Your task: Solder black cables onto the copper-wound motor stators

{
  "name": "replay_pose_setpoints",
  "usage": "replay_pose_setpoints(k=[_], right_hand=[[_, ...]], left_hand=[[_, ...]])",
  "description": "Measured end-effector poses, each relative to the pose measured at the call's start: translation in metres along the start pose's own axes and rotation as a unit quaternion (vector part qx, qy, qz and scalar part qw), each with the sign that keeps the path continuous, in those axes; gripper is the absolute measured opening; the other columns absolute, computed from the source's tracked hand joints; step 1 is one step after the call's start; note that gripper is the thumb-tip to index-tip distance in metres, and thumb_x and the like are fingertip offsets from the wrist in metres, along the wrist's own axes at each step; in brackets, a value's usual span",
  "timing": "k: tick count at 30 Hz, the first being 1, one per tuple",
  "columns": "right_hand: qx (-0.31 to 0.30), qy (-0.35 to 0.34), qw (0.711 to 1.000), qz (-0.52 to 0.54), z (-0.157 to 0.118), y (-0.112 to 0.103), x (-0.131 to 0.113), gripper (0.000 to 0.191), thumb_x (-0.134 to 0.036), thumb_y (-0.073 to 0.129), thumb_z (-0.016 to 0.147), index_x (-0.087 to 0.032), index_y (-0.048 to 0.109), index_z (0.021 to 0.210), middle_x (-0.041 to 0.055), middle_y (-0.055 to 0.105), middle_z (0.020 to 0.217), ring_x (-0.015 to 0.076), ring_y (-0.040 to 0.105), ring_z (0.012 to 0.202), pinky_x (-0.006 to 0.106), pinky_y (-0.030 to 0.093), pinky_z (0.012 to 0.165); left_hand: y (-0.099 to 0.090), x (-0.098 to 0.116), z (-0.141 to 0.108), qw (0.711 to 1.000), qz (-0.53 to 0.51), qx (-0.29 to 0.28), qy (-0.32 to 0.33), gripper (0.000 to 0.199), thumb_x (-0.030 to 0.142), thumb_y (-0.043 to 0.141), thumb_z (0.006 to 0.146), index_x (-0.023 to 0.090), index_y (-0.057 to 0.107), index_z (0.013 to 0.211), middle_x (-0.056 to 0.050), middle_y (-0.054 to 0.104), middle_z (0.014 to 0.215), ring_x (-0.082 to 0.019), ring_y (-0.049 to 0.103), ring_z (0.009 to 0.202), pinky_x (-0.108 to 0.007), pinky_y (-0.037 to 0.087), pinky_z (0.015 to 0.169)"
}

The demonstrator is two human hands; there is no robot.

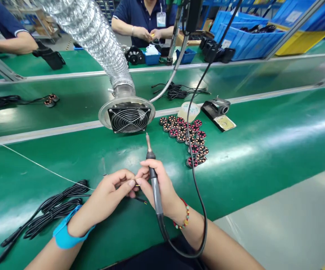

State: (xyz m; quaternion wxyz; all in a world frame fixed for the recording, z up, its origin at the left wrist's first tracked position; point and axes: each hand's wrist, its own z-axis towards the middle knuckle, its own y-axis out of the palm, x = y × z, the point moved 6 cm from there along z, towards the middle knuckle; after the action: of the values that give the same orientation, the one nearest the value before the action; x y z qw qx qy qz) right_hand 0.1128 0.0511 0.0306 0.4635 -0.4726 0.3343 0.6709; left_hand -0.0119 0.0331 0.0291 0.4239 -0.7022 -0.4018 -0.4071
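Note:
My right hand [162,185] is closed round a soldering iron [156,193], its tip pointing up and away from me just below the fan. The thumb and finger of the same hand meet those of my left hand [116,191] at a thin cable end with a bit of yellow wire [137,184]. My left hand is pinched on this cable, which its fingers mostly hide. A second black cable end [141,200] with coloured wires pokes out beneath. Two bundles of black cable [52,213] lie left of my left wrist, which wears a blue band [71,230].
A fan-fronted extraction duct [130,120] hangs ahead. Several small round copper-wound coils [181,129] stand right of it, by an iron stand [220,112]. The iron's cord [198,187] loops on the right. A thin pale wire [38,164] crosses from the left. Two people work across the bench.

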Motion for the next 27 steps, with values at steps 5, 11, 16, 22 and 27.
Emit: replay_pose_setpoints(k=[5,11,16,22,27], right_hand=[[-0.019,0.051,0.997,-0.057,-0.002,-0.005,0.006,0.037,-0.013,0.052,0.087,-0.028,0.043,0.119,-0.0025,0.064,0.085,0.0125,0.064,0.076,0.028,0.054,0.075],[-0.017,0.101,0.958,-0.267,-0.004,-0.030,0.015,0.043,-0.012,0.051,0.086,-0.025,0.043,0.126,0.0089,0.065,0.115,0.0242,0.063,0.107,0.045,0.049,0.095],[-0.068,0.112,0.956,-0.263,-0.010,-0.025,0.029,0.045,-0.009,0.046,0.087,-0.025,0.043,0.129,0.0083,0.066,0.116,0.0225,0.064,0.108,0.043,0.051,0.093],[-0.081,0.088,0.965,-0.231,-0.007,-0.021,0.038,0.049,-0.005,0.044,0.087,-0.029,0.043,0.131,0.0036,0.067,0.119,0.0180,0.065,0.109,0.036,0.053,0.091],[-0.011,0.095,0.974,-0.204,-0.007,-0.031,0.017,0.039,-0.018,0.047,0.096,-0.031,0.046,0.133,0.0019,0.072,0.108,0.0169,0.068,0.101,0.032,0.055,0.087]], left_hand=[[-0.001,-0.004,0.009,0.999,-0.037,0.018,-0.035,0.025,0.037,0.056,0.078,0.016,0.053,0.066,0.004,0.046,0.060,-0.010,0.039,0.057,-0.023,0.033,0.056],[-0.008,-0.029,0.026,0.993,-0.034,0.051,-0.097,0.019,0.034,0.057,0.071,0.016,0.056,0.064,0.004,0.047,0.059,-0.010,0.039,0.058,-0.023,0.032,0.057],[-0.012,-0.035,0.027,0.990,-0.042,0.069,-0.112,0.020,0.035,0.059,0.069,0.016,0.061,0.065,0.003,0.049,0.058,-0.010,0.039,0.055,-0.022,0.032,0.053],[-0.016,-0.036,0.024,0.989,-0.037,0.075,-0.121,0.020,0.035,0.062,0.068,0.016,0.065,0.064,0.001,0.056,0.059,-0.011,0.042,0.056,-0.023,0.035,0.054],[-0.021,-0.038,0.022,0.988,-0.019,0.084,-0.131,0.020,0.034,0.062,0.069,0.015,0.067,0.064,0.000,0.059,0.060,-0.010,0.044,0.055,-0.022,0.034,0.053]])
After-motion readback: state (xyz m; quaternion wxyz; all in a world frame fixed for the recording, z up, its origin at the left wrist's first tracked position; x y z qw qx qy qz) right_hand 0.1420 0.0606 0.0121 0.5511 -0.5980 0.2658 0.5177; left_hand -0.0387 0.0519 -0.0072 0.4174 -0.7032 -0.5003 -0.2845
